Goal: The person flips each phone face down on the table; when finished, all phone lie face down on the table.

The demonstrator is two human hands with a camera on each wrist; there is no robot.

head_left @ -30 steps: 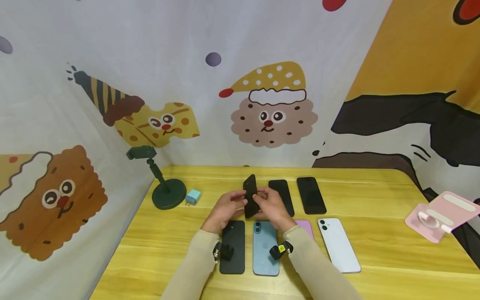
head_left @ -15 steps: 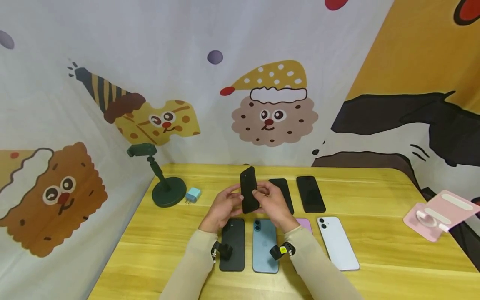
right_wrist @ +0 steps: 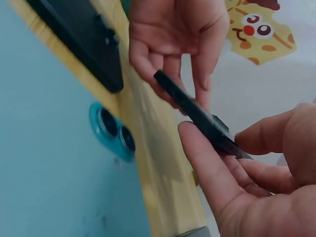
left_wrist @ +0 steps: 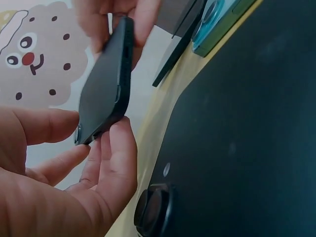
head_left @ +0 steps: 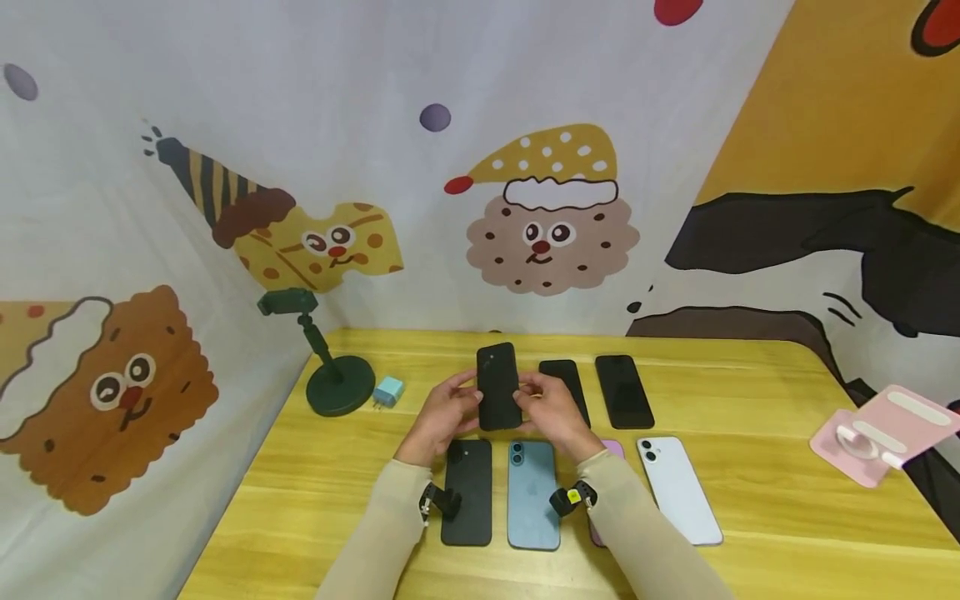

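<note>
Well to the left of your left grip stands a green phone stand [head_left: 340, 388]; closer to that grip, a light-blue charger [head_left: 390, 390] lies on the wooden surface [head_left: 285, 508]. Your left grip [head_left: 441, 417] is closed down to a phone's thickness, thumb on one face and fingers on the other, pinching the held phone [head_left: 498, 390] by its left edge. Just on your side of this grip, a black phone [head_left: 470, 492] lies flat.

The held phone is up off the surface between your two grips, its dark back turned to you, camera bump [head_left: 488, 360] at the upper left. Expect it to be fairly light but dense, quite stiff, smooth enough to slide in dry fingers, and with glass that a drop could crack. The long side edges look the safest hold, clear of the lenses. On your side of it lies a blue phone [head_left: 533, 493].

Your right grip [head_left: 553, 414] pinches the opposite edge, likewise closed to the phone's thickness. Your forearm partly hides a lilac phone [head_left: 613, 447] nearer you. Beyond and right of this grip lie a partly covered dark phone [head_left: 566, 382] and a black-screened phone [head_left: 625, 392]; right and nearer you, a white phone [head_left: 680, 490]; far right, a pink stand [head_left: 843, 454].
</note>
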